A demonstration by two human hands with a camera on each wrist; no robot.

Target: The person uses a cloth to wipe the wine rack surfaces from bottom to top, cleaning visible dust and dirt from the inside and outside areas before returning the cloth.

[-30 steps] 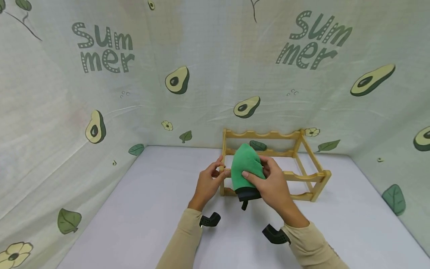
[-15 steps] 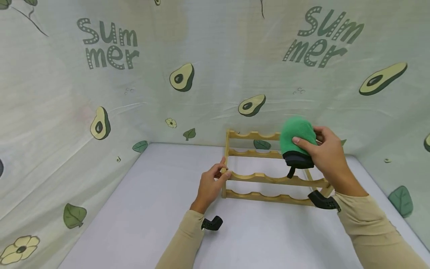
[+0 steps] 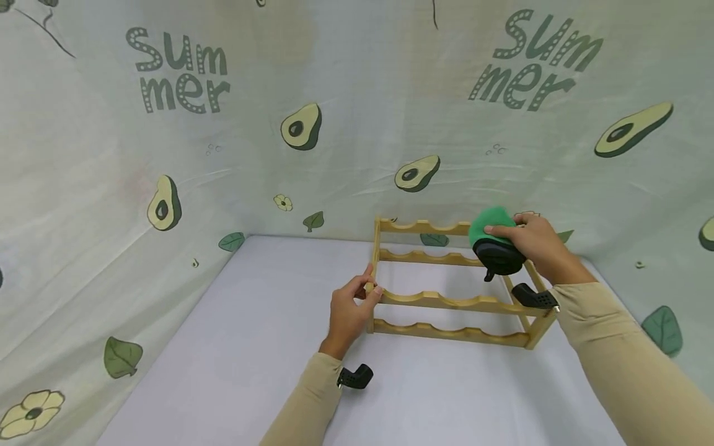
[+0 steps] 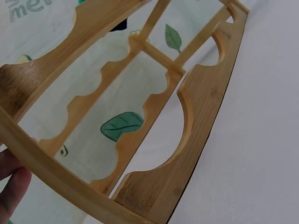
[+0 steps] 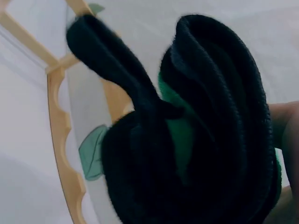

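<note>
My right hand (image 3: 543, 248) pinches a green cloth mitt (image 3: 491, 222), thumb on its near side, over the right end of a wooden bottle rack (image 3: 446, 301). The mitt's black cuff and hanging loop face me. Seen from the right wrist, the folded dark cuff (image 5: 238, 107) and loop fill the middle, with green showing inside. My left hand (image 3: 346, 313) grips the rack's left front corner between thumb and fingers. The left wrist view has the scalloped rail (image 4: 205, 98) up close, with my fingertips (image 4: 16, 184) at the end post.
The rack, with two tiers of wavy rails, stands on a white table (image 3: 268, 347). A pale cloth (image 3: 346, 74) printed with avocados, leaves and "summer" lettering hangs behind and at the sides. Each wrist carries a black camera mount.
My right hand has carried the mitt from the rack's left half to its right end, and the cuff has tipped toward me. My left hand keeps its grip on the corner.
</note>
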